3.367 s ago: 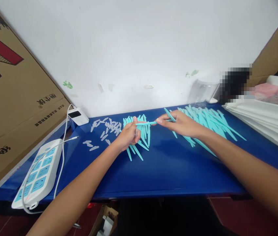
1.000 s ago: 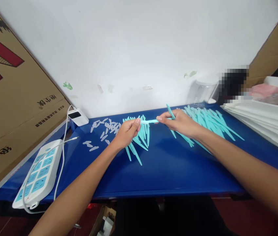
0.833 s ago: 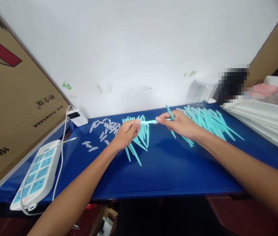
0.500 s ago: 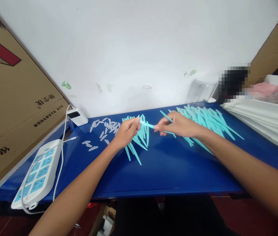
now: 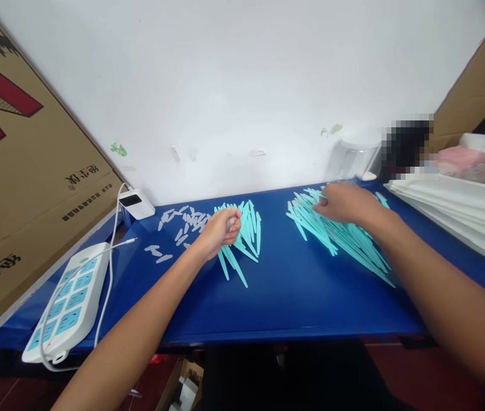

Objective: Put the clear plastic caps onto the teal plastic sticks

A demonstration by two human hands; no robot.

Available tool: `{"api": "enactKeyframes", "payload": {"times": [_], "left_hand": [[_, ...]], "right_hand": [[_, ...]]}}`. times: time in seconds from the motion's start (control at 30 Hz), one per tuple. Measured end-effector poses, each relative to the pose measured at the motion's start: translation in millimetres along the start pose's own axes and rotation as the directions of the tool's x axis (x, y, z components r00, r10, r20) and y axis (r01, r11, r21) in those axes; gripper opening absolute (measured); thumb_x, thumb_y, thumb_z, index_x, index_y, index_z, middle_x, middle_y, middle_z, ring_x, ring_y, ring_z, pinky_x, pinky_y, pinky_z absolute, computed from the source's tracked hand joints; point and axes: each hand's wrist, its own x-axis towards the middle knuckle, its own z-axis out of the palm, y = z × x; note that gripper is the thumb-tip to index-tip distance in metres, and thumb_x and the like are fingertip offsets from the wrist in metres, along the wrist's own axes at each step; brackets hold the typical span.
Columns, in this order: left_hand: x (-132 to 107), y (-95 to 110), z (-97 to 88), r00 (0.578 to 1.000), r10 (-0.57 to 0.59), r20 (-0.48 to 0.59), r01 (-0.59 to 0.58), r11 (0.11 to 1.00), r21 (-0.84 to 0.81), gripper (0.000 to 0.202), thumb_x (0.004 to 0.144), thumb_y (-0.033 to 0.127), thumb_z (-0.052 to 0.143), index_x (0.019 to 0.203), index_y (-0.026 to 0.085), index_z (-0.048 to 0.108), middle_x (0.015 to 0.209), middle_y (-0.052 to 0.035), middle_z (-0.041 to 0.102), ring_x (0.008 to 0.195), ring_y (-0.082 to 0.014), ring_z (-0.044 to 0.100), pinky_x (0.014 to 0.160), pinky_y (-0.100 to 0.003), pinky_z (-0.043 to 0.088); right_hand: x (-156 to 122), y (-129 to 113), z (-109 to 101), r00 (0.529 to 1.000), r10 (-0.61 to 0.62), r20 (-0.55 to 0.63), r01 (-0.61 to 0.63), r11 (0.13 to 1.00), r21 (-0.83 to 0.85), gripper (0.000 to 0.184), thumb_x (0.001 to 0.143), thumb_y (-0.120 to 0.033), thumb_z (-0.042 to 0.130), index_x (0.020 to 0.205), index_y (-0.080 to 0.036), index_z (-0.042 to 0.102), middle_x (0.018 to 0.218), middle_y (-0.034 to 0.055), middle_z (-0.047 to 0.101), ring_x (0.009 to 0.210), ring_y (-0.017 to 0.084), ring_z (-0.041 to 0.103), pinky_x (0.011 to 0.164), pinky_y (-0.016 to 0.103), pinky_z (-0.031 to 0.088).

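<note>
My left hand (image 5: 224,229) is closed in a loose fist, fingers curled toward the palm; whatever it holds, if anything, is hidden. Behind and below that fist lies the left pile of slim, tapered turquoise sticks (image 5: 249,231). My right hand (image 5: 345,202) is over the larger pile of the same turquoise sticks (image 5: 336,237), back of the hand up. It is slightly blurred, and most of its fingers are hidden, so their grip does not show. Small pale translucent pieces (image 5: 182,220) are scattered left of my left hand.
On the left lie a white power strip (image 5: 92,291) with a cable and a small white device (image 5: 136,204). A cardboard box (image 5: 32,171) stands beside them. A clear container (image 5: 356,154) is at the back right, near stacked white trays (image 5: 460,211). The blue tabletop (image 5: 268,308) meets a white wall.
The stick stretched between both hands no longer shows. My right hand has moved right to the larger pile. My left hand stays nearly in place, its fingers now curled into a fist.
</note>
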Motion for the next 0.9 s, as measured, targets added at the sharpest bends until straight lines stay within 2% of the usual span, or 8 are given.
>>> {"api": "enactKeyframes", "payload": {"times": [0.07,0.13,0.27,0.4,0.47,0.6,0.77,0.9], "left_hand": [[0,-2,-0.2,1.000,0.026,0.005,-0.026,0.998,0.053,0.017,0.100,0.033,0.053,0.094,0.018,0.056,0.064,0.0054,0.040,0.044,-0.0056,0.023,0.042,-0.018,0.017],[0,-4,-1.3,0.999,0.038,0.038,-0.042,0.994,0.106,0.028,0.100,0.044,0.059,0.103,0.017,0.061,0.067,0.0043,0.044,0.044,-0.0051,0.024,0.042,-0.019,0.018],[-1,-7,-1.8,0.992,0.051,0.113,-0.070,0.983,0.172,0.042,0.098,0.056,0.061,0.112,0.017,0.067,0.067,0.0046,0.039,0.046,-0.0055,0.025,0.042,-0.020,0.018],[-1,-7,-0.6,0.993,0.028,0.119,-0.042,0.992,0.116,0.041,0.099,0.055,0.059,0.119,0.020,0.066,0.065,0.0062,0.035,0.044,-0.0061,0.021,0.041,-0.021,0.015],[0,-7,-1.0,0.995,-0.004,0.102,-0.005,0.997,0.081,0.035,0.099,0.048,0.058,0.118,0.019,0.065,0.063,0.0067,0.034,0.043,-0.0062,0.019,0.040,-0.020,0.014],[2,-5,-2.6,0.996,-0.007,0.088,0.004,1.000,0.030,0.026,0.098,0.036,0.055,0.115,0.017,0.063,0.063,0.0063,0.039,0.043,-0.0061,0.021,0.039,-0.020,0.015],[0,-4,-0.4,0.996,0.030,0.079,-0.038,0.995,0.091,0.026,0.101,0.044,0.055,0.105,0.019,0.056,0.067,0.0019,0.057,0.042,-0.0052,0.023,0.040,-0.019,0.016],[-1,-5,2.3,0.996,0.048,0.078,-0.056,0.994,0.092,0.031,0.096,0.048,0.066,0.092,0.021,0.052,0.072,0.0022,0.058,0.040,-0.0026,0.022,0.040,-0.019,0.012]], "right_hand": [[-1,0,0,1.000,0.016,-0.002,-0.016,1.000,0.006,0.032,0.090,-0.047,0.065,0.081,-0.017,0.073,0.087,0.0172,0.075,0.080,0.032,0.069,0.062,0.036,0.042],[-2,-2,-1,1.000,0.011,-0.002,-0.010,0.997,0.073,0.037,0.091,-0.052,0.063,0.090,-0.017,0.076,0.090,0.0170,0.076,0.085,0.034,0.070,0.067,0.038,0.045],[-6,-10,-2,0.985,-0.170,0.005,0.159,0.932,0.326,0.039,0.101,-0.047,0.052,0.110,-0.015,0.072,0.102,0.0160,0.077,0.089,0.030,0.071,0.072,0.036,0.049],[-14,-25,-1,0.938,-0.345,-0.022,0.316,0.830,0.459,0.036,0.105,-0.037,0.042,0.094,-0.018,0.069,0.089,0.0102,0.077,0.073,0.023,0.068,0.065,0.032,0.046],[-17,-32,0,0.914,-0.394,-0.098,0.390,0.786,0.480,0.032,0.104,-0.036,0.047,0.091,-0.019,0.070,0.087,0.0072,0.077,0.071,0.021,0.067,0.064,0.031,0.044],[-20,-40,4,0.876,-0.393,-0.280,0.481,0.747,0.458,0.024,0.101,-0.034,0.057,0.102,-0.021,0.076,0.087,0.0036,0.079,0.069,0.019,0.068,0.064,0.030,0.043],[-22,-46,10,0.824,-0.414,-0.387,0.560,0.700,0.443,0.027,0.102,-0.034,0.057,0.108,-0.020,0.080,0.088,0.0052,0.081,0.070,0.020,0.071,0.067,0.030,0.045],[-23,-52,15,0.774,-0.437,-0.459,0.623,0.657,0.425,0.027,0.102,-0.033,0.057,0.105,-0.020,0.081,0.098,0.0070,0.082,0.083,0.023,0.074,0.071,0.031,0.048]]}}
